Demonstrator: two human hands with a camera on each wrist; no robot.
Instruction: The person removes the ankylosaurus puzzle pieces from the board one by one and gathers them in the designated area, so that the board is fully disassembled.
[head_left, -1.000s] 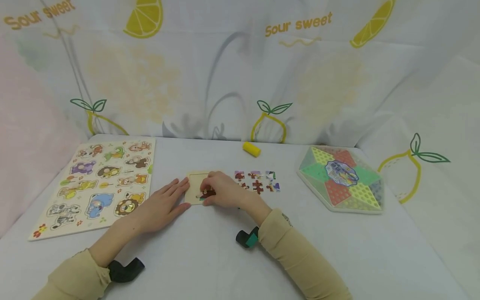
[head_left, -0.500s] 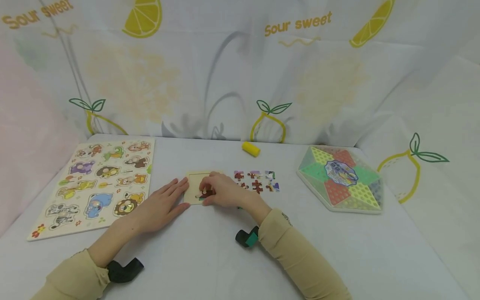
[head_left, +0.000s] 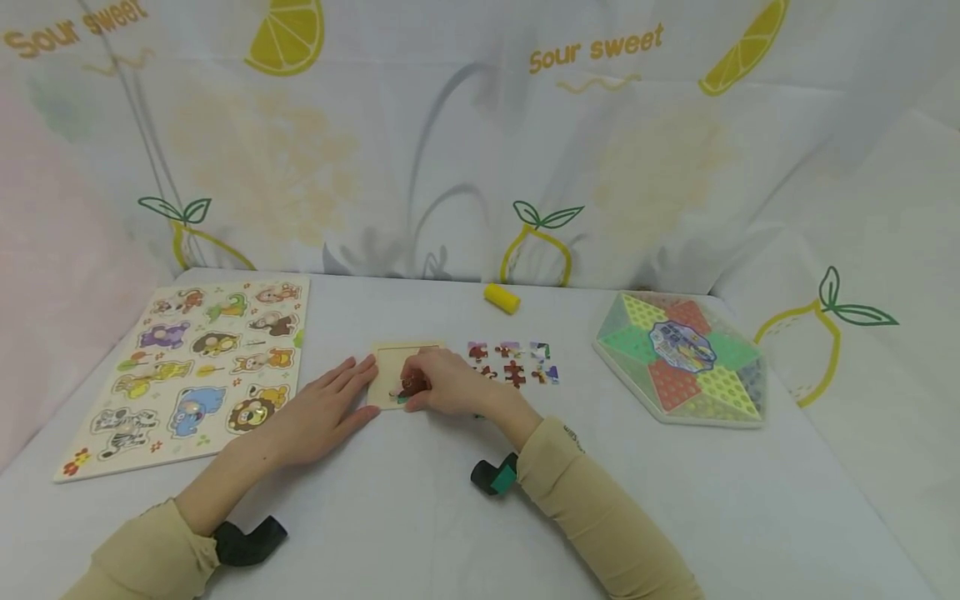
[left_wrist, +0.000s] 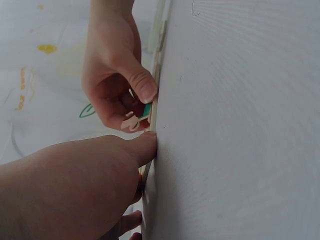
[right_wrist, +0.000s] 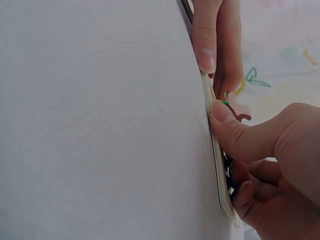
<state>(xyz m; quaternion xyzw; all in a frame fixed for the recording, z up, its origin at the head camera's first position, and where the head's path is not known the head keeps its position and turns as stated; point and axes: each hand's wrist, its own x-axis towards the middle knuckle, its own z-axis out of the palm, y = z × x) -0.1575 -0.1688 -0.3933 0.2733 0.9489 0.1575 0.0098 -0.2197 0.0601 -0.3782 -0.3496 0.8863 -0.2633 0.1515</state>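
Observation:
A small wooden puzzle tray (head_left: 388,360) lies on the white table between my hands. My left hand (head_left: 318,417) rests flat beside it, with straight fingertips and thumb at the tray's left edge. My right hand (head_left: 453,385) pinches a brown and green jigsaw piece (head_left: 412,386) over the tray's lower part. In the left wrist view the jigsaw piece (left_wrist: 131,121) is tilted, its pale knob sticking up. The right wrist view shows my right thumb (right_wrist: 222,112) at the tray's near edge. My right hand covers the tray's right side.
Several loose jigsaw pieces (head_left: 514,372) lie right of the tray. Behind them is a yellow cylinder (head_left: 502,298). An animal peg board (head_left: 225,446) stands at left, and a hexagonal board game box (head_left: 682,354) at right. A printed curtain (head_left: 375,167) hangs behind.
My right fingers have shifted slightly, and the jigsaw piece they pinch has tipped up a little. My left hand has stayed in place at the tray's edge.

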